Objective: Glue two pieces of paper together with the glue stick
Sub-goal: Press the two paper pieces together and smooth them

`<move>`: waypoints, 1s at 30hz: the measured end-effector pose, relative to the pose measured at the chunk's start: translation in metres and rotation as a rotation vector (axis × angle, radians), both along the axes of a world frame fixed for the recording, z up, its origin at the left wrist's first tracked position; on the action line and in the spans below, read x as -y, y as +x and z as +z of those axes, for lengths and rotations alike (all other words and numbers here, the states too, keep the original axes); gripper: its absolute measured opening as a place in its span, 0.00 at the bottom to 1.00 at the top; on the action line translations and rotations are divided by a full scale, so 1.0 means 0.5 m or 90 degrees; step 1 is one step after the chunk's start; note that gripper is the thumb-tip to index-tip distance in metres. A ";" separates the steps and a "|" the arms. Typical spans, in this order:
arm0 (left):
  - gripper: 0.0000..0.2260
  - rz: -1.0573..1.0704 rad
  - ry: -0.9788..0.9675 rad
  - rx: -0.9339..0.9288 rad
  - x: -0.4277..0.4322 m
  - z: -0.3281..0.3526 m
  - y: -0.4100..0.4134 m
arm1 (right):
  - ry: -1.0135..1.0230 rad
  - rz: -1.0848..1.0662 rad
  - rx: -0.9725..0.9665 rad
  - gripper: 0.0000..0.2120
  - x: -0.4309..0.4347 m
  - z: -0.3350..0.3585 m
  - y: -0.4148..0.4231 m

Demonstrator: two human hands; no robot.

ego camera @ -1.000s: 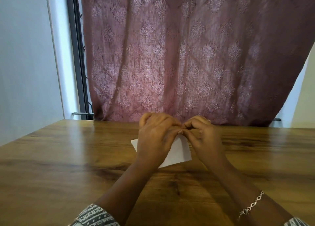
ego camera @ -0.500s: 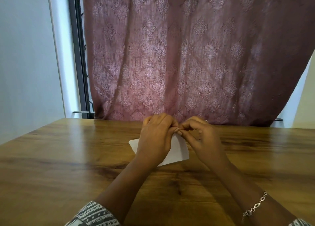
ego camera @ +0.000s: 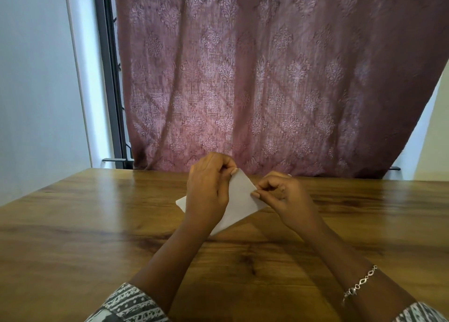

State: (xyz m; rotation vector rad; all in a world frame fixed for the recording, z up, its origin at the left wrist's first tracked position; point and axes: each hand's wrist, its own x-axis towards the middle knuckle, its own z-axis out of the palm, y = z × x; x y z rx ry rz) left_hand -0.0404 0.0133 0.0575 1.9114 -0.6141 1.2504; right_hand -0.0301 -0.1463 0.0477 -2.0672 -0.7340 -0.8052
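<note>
A single head-worn view looks forward and down across a wooden table (ego camera: 73, 236), close above the person's forearms, facing a curtain (ego camera: 267, 78) hanging just beyond the table's far edge.

Two bare hands are in view: the left hand (ego camera: 209, 190) and the right hand (ego camera: 284, 195). One white sheet of paper (ego camera: 239, 200) can be counted; whether it is a single layer cannot be told. One brown wooden bench (ego camera: 97, 224), one mauve patterned curtain (ego camera: 267, 78), one silver chain bracelet (ego camera: 359, 282), two patterned sleeves.
</note>
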 end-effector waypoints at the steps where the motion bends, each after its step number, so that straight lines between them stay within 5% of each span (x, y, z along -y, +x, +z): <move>1: 0.04 -0.002 -0.010 0.002 -0.001 0.001 -0.001 | -0.002 -0.001 -0.005 0.02 0.002 -0.001 0.001; 13: 0.03 -0.040 -0.176 -0.023 -0.026 0.002 0.018 | 0.025 -0.027 -0.030 0.03 0.027 -0.011 0.020; 24: 0.05 -0.065 -0.332 -0.081 -0.027 -0.009 0.031 | 0.245 0.123 -0.143 0.06 0.009 -0.007 0.003; 30: 0.07 -0.115 -0.363 -0.138 -0.012 -0.016 0.032 | 0.280 0.066 -0.169 0.05 -0.002 -0.013 0.004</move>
